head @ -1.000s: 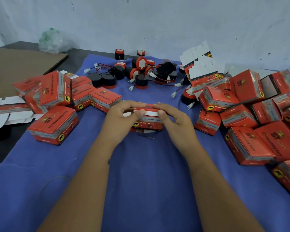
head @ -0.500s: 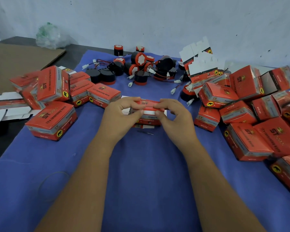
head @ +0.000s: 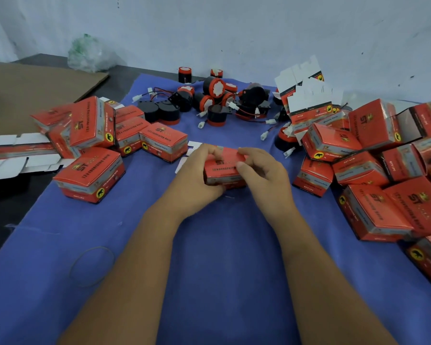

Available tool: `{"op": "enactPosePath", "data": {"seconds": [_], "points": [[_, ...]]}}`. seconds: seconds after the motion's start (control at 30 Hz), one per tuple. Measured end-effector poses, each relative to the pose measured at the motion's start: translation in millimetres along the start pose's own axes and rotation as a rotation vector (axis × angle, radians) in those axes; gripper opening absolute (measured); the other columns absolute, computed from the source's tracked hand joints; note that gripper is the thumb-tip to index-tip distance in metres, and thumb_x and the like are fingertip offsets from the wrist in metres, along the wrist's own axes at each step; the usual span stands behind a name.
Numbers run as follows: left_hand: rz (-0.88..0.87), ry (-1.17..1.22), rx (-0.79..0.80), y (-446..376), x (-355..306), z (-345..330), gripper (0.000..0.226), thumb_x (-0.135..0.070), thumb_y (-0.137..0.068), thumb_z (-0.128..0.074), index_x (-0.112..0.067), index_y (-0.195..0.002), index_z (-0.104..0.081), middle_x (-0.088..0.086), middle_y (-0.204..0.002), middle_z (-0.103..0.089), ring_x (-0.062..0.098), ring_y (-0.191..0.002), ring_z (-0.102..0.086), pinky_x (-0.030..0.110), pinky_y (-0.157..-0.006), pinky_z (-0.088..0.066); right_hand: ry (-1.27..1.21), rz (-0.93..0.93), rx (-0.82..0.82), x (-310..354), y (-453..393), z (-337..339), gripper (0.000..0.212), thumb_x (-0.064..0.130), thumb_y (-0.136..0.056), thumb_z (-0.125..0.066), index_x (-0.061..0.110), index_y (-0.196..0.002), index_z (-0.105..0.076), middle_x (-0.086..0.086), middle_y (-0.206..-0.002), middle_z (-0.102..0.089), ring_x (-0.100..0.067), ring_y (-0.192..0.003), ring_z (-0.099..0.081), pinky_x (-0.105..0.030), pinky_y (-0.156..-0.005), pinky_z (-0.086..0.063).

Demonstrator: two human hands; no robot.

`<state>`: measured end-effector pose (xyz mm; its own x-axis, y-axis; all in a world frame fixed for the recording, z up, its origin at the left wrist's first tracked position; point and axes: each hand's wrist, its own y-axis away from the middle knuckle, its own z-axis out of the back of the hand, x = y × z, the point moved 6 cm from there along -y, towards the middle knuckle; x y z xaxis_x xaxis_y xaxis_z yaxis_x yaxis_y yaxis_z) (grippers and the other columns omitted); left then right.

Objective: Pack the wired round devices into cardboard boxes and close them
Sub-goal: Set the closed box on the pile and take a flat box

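I see both hands meeting on one red cardboard box (head: 224, 168) at the middle of the blue cloth (head: 209, 257) that covers the tabletop. My left hand (head: 197, 176) grasps the box's left end, its fingers curled over the top and the thumb under the near edge; my right hand (head: 264, 174) has its fingers bent onto the box's right end, thumb tip pressed on the front face. A white flap (head: 192, 148) sticks out behind the left hand. The loose wired round devices (head: 214, 100), black with red-and-white faces, lie in a heap at the far edge of the cloth, well beyond the box. Closed red boxes (head: 92, 175) are piled to the left, more boxes (head: 373, 210) to the right, with flat unfolded cartons (head: 309, 100) standing behind those. A thin rubber band (head: 92, 266) lies near my left forearm.
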<state>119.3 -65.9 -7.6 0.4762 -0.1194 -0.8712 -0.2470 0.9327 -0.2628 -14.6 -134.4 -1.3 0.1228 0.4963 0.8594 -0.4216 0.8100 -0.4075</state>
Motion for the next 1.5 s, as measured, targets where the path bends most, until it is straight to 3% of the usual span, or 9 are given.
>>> {"op": "enactPosePath", "data": {"seconds": [0.17, 0.27, 0.4, 0.53, 0.67, 0.93, 1.1, 1.37, 1.5], "points": [[-0.100, 0.061, -0.326, 7, -18, 25, 0.045, -0.007, -0.075, -0.082, -0.030, -0.106, -0.058, -0.007, -0.116, -0.059, 0.005, -0.103, -0.059, 0.017, -0.085, -0.049, -0.177, -0.051, 0.032, -2, -2, -4, 0.027, 0.028, -0.102, -0.048, 0.035, -0.128, -0.052, 0.028, -0.125, -0.050, 0.014, -0.113, -0.049, -0.009, -0.093, -0.041], [-0.065, -0.236, -0.798, 19, -18, 62, 0.048, -0.015, -0.075, -0.080, -0.021, -0.119, -0.062, 0.000, -0.130, -0.055, 0.016, -0.123, -0.049, 0.034, -0.104, -0.040, 0.065, -0.102, 0.076, -11, -3, -6, 0.042, 0.025, -0.100, -0.051, 0.033, -0.141, -0.042, 0.023, -0.133, -0.045, 0.001, -0.124, -0.045, -0.028, -0.107, -0.039], [0.116, -0.616, -1.008, 29, -22, 73, 0.064, -0.012, -0.073, -0.070, -0.022, -0.134, -0.054, 0.014, -0.157, -0.028, 0.035, -0.145, -0.023, 0.056, -0.113, -0.014, 0.539, 0.078, 0.301, -3, -1, -24, 0.050, 0.030, -0.097, -0.054, 0.031, -0.145, -0.041, 0.010, -0.150, -0.040, -0.010, -0.137, -0.036, -0.038, -0.116, -0.025], [-0.313, -0.433, -0.649, 14, -38, 41, 0.034, 0.000, -0.079, -0.053, -0.011, -0.108, -0.066, 0.008, -0.125, -0.058, 0.027, -0.119, -0.052, 0.051, -0.100, -0.041, 0.677, 0.084, 0.404, -3, 2, -34, 0.024, 0.042, -0.100, -0.043, 0.037, -0.102, -0.066, 0.015, -0.119, -0.061, -0.009, -0.116, -0.049, -0.040, -0.105, -0.027], [-0.124, -0.392, -0.234, -3, -13, 9, 0.031, -0.002, -0.090, -0.051, -0.013, -0.115, -0.066, 0.003, -0.119, -0.064, 0.023, -0.113, -0.056, 0.039, -0.096, -0.043, 0.690, 0.041, 0.144, 0, -4, -4, 0.047, 0.045, -0.091, -0.054, 0.012, -0.059, -0.046, -0.001, -0.069, -0.055, -0.022, -0.071, -0.049, -0.040, -0.074, -0.042], [0.261, -0.488, -0.243, -8, 18, 16, 0.042, -0.020, -0.099, -0.042, -0.027, -0.139, -0.051, 0.010, -0.141, -0.050, 0.031, -0.134, -0.040, 0.047, -0.113, -0.031, 0.955, -0.038, 0.303, 6, 6, -16, 0.067, 0.088, -0.059, -0.042, 0.026, -0.085, -0.036, 0.010, -0.094, -0.039, -0.018, -0.105, -0.039, -0.043, -0.089, -0.034], [0.193, -0.597, -0.141, -12, 19, 8, 0.040, -0.016, -0.096, -0.047, -0.026, -0.133, -0.059, 0.001, -0.145, -0.047, 0.024, -0.139, -0.029, 0.041, -0.117, -0.020, 0.924, -0.007, 0.296, 10, 9, -25, 0.048, 0.067, -0.076, -0.055, 0.024, -0.094, -0.045, 0.009, -0.096, -0.049, -0.020, -0.105, -0.044, -0.042, -0.089, -0.035], [0.138, -0.139, -0.329, -4, 9, 21, 0.027, -0.017, -0.094, -0.048, -0.028, -0.097, -0.073, -0.008, -0.079, -0.071, -0.005, -0.075, -0.061, 0.017, -0.073, -0.048, 1.015, -0.005, 0.244, 6, 8, -21, 0.067, 0.086, -0.068, -0.040, 0.024, -0.093, -0.042, 0.008, -0.097, -0.044, -0.021, -0.108, -0.043, -0.041, -0.086, -0.032], [0.100, -0.003, -0.482, 2, 9, 36, 0.026, -0.017, -0.095, -0.048, -0.036, -0.093, -0.066, -0.012, -0.084, -0.070, -0.008, -0.059, -0.054, 0.011, -0.053, -0.035, 0.984, -0.009, 0.241, 7, 8, -24, 0.064, 0.078, -0.070, -0.050, 0.021, -0.099, -0.042, 0.009, -0.098, -0.040, -0.022, -0.108, -0.040, -0.041, -0.092, -0.032]]}}
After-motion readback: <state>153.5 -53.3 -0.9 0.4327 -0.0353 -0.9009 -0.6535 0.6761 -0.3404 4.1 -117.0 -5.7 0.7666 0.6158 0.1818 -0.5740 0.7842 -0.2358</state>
